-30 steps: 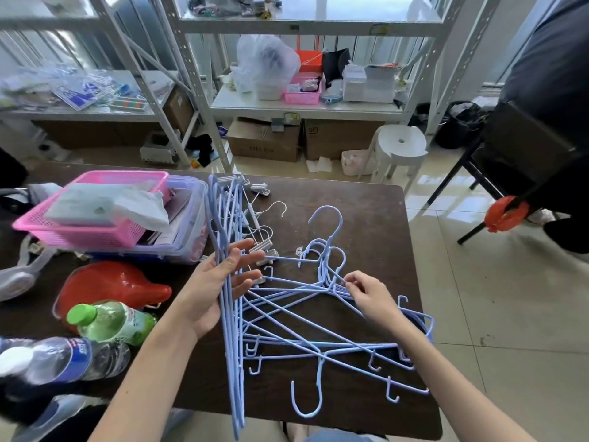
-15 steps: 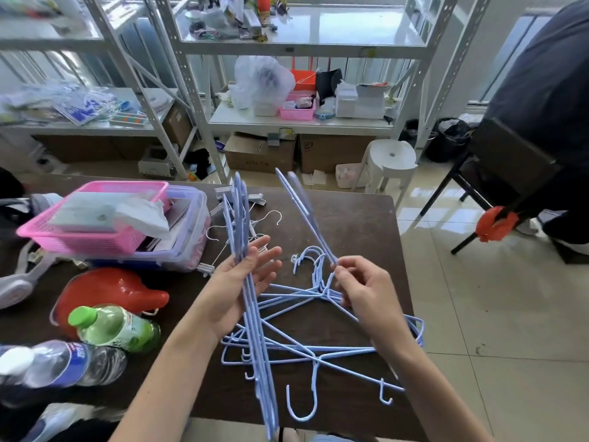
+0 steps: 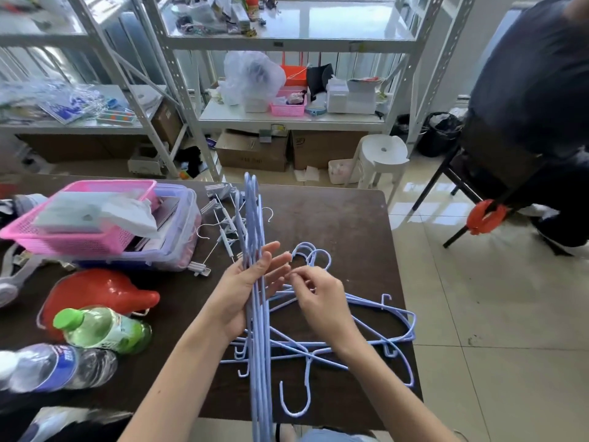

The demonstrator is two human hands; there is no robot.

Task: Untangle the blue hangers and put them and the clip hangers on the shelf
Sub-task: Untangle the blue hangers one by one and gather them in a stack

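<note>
**Blue hangers: about half sorted, nothing on the shelf yet**

Blue hangers are split into two lots right now. One lot is a neat stack (image 3: pixel 258 314) standing on edge, running from the near table edge up past the middle of the dark table (image 3: pixel 334 218). The left hand (image 3: pixel 245 291) has it: thumb side wrapped round the wires, fingers stretched out loosely over the top, so a half-open hold rather than a fist. The other lot is the tangled pile (image 3: pixel 350 333) lying flat just right of the stack, hooks pointing every which way.

The right hand (image 3: pixel 318 301) is down on that pile with thumb and forefinger pinched near the hook ends. Looks like it's got one wire, but it's too blurry for me to say which one, or whether it's properly gripped.

So my read on progress: untangling is partly done, maybe several still knotted together. The clip hangers (image 3: pixel 223 224) are lying untouched on the table behind the stack, next to the pink basket (image 3: pixel 79 231). The white metal shelf (image 3: pixel 287 119) past the table has no hangers on it that I can see, so the whole putting-away bit is still to do.

Writing-wise, not much. The water bottle (image 3: pixel 57 368) at the near left has a blue label with white characters, too smeared to read. Same for the print on the cardboard boxes (image 3: pixel 255 151) under the shelf.
</note>
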